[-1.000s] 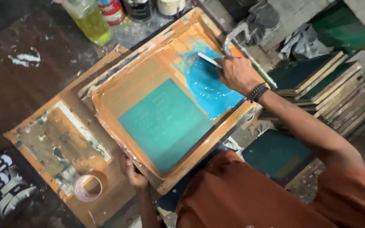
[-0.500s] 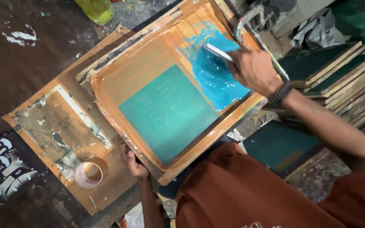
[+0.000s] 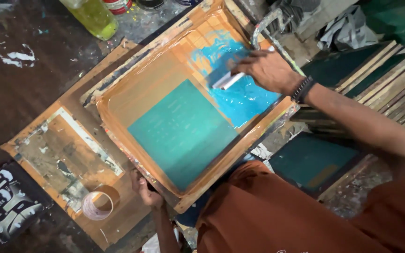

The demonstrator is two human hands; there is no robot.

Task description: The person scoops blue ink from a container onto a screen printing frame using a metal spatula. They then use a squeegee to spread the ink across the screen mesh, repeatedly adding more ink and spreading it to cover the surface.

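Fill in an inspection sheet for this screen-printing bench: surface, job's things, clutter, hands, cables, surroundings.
Surface: dark worktable, paint-flecked; a stained wooden board lies on it.
Job's things: wooden-framed printing screen with a teal stencil panel; blue ink pooled at its far end; a white scraper in the ink.
Clutter: tape roll on the board; bottle of yellow liquid; black-and-white printed piece.
Hands: right hand holds the scraper; left hand grips the screen's near edge.
Cables: nothing seen.
Surroundings: stacked spare frames to the right; crumpled rag.
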